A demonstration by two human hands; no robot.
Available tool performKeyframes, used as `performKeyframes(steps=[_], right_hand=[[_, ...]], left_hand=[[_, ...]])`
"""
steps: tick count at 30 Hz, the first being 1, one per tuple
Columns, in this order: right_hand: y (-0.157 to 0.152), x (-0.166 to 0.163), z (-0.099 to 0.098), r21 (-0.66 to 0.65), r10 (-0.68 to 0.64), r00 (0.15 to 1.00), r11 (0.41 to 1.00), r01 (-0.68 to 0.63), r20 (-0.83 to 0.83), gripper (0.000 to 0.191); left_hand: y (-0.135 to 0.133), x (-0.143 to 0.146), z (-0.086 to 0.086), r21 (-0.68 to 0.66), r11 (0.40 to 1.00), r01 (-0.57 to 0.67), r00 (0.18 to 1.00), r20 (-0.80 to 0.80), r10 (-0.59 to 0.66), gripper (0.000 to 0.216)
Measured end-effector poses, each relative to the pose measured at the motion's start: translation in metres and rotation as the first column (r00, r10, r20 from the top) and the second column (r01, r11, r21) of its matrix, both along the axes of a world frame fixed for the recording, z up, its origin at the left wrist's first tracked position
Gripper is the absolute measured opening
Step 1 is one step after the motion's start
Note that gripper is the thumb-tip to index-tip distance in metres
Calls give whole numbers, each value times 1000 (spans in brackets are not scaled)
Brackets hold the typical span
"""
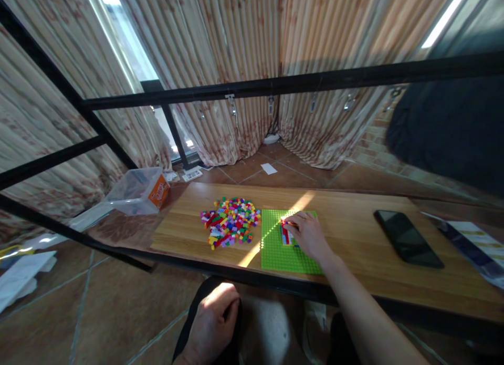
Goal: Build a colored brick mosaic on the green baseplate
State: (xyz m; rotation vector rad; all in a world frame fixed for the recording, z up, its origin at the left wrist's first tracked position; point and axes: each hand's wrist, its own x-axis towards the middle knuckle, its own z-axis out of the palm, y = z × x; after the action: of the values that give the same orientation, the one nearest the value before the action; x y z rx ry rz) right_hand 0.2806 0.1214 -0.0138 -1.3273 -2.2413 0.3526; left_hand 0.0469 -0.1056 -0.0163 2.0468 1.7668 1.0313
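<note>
My right hand (pixel 307 233) rests on the green baseplate (pixel 275 252), fingers pinched on a small orange brick at the top of a little red, white and blue build (pixel 285 235). A heap of small coloured bricks (pixel 230 221) lies on the wooden tabletop (pixel 346 239) just left of the plate. My left hand (pixel 212 323) sits below the table edge on my dark-trousered knee, fingers curled closed with nothing visible in them.
A black phone (pixel 407 237) lies on the table's right side, with a printed sheet (pixel 472 247) beyond it. A clear plastic box with an orange label (pixel 139 191) stands on the floor at left. Black frame bars (pixel 275 84) cross in front of the curtains.
</note>
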Motion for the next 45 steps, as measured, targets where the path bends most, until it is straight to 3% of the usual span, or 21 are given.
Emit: performKeyframes(steps=[9, 16, 25, 29, 41, 45], right_hand=[[8, -4, -5, -15, -38, 997, 999, 37, -67, 16], [11, 0, -14, -40, -148, 979, 989, 144, -141, 13], [17, 7, -19, -137, -137, 954, 985, 103, -268, 25], [18, 9, -16, -156, -215, 912, 973, 170, -348, 30], [8, -12, -12, -87, -275, 959, 959, 269, -65, 29], [8, -13, -10, -108, -303, 951, 949, 296, -56, 30]], left_hand=[[-1, 1, 0, -2, 1000, -4, 1000, 1, 4, 20], [-1, 0, 0, -5, 1000, -8, 1000, -9, 8, 19], [-1, 2, -2, 28, 999, -18, 1000, -16, 19, 19], [-2, 1, -4, 18, 1000, -16, 1000, -11, 16, 19], [-1, -2, -6, -2, 1000, 2, 1000, -15, -2, 15], [-1, -1, -6, 20, 1000, 1, 1000, -18, 0, 16]])
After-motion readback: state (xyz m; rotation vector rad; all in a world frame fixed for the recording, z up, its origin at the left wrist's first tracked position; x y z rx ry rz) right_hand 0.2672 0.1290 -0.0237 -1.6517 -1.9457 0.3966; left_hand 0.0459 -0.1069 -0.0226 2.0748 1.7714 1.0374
